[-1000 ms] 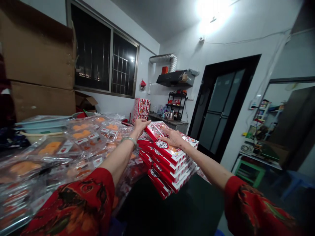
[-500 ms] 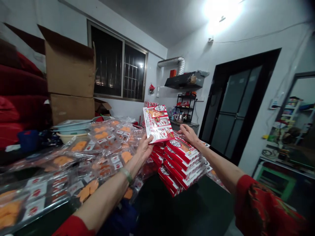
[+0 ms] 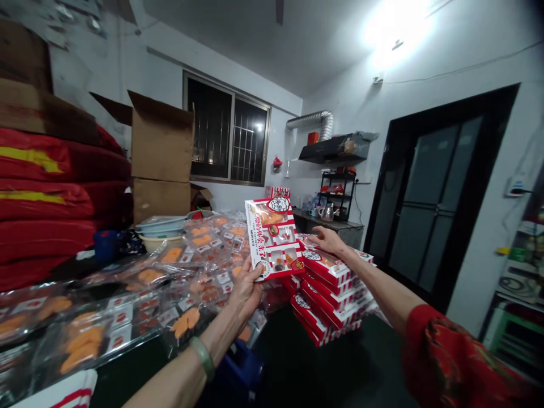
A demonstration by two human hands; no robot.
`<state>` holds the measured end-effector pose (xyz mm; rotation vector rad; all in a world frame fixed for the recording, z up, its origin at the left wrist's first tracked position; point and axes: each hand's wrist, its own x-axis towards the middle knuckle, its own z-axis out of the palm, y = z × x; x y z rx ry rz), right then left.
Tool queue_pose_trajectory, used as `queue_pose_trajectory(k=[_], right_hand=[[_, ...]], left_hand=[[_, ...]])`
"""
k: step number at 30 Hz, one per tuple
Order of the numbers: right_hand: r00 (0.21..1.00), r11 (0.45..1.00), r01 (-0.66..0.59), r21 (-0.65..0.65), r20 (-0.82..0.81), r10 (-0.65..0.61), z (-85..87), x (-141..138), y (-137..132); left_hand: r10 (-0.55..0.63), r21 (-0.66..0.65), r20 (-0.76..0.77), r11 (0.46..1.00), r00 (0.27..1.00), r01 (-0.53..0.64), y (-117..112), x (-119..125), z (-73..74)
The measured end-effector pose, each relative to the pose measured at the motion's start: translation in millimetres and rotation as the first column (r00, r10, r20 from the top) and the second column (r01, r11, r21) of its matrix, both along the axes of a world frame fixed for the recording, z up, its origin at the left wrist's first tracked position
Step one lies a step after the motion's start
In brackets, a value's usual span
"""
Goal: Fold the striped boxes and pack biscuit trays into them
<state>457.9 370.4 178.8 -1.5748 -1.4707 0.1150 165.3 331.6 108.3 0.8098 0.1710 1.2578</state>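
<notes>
My left hand (image 3: 247, 290) grips a flat red-and-white box (image 3: 275, 237) by its lower left corner, thumb on the front. The box is tilted up toward me, its clear windows showing orange and small brown pieces inside. My right hand (image 3: 330, 241) has its fingers apart and is over the top of a stack of similar boxes (image 3: 325, 289); whether the fingertips touch the top box is hard to tell. Left of the stack lie many clear plastic packs (image 3: 187, 320) with orange shapes and white cards.
Light-blue trays and a cream basin (image 3: 159, 242) stand behind the packs. A tall open cardboard box (image 3: 161, 147) and red bundles (image 3: 55, 198) rise at the left. White-and-red card (image 3: 72, 391) lies at the lower left. The table (image 3: 297, 374) is dark green.
The view has swung left. The box in my left hand has come lower and turned more squarely toward me. My right hand stays over the stack.
</notes>
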Motion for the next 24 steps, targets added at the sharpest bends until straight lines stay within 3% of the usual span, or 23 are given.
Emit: queue_pose_trajectory(k=[3,6,9,13,17,21,22,24], right_hand=[[1.000,1.000,0.007,0.026,-0.016,-0.007,8.3,-9,-14],[0.995,0.997,-0.022,0.078,-0.090,0.029,18.4,-38,-33],[0.970,0.985,-0.157,0.066,-0.175,0.167,21.8,-84,-57],[0.884,0.919,-0.395,-0.013,-0.276,0.376,24.2,-125,-89],[0.820,0.851,-0.513,-0.112,-0.355,0.448,41.3,-112,-114],[0.750,0.736,-0.631,-0.246,-0.439,0.496,53.1,-90,-125],[0.750,0.733,-0.632,-0.253,-0.440,0.494,53.7,-86,-125],[0.810,0.807,-0.544,-0.230,-0.393,0.434,52.7,-78,-121]], left_hand=[[0.002,-0.015,0.014,1.000,1.000,-0.002,-7,-6,-1.1],[0.002,-0.022,0.027,1.000,1.000,-0.002,-15,-8,-0.8],[0.008,-0.026,0.024,1.000,1.000,-0.007,-26,-1,-0.3],[-0.011,-0.032,-0.032,0.999,0.999,0.010,-35,2,8.6],[0.023,-0.011,-0.092,1.000,0.995,-0.024,-19,-27,42.2],[0.089,0.111,-0.236,0.992,0.968,-0.064,0,-50,82.8],[0.097,0.141,-0.291,0.988,0.952,-0.058,2,-51,90.0],[0.151,0.197,-0.364,0.977,0.919,-0.082,7,-48,99.6]])
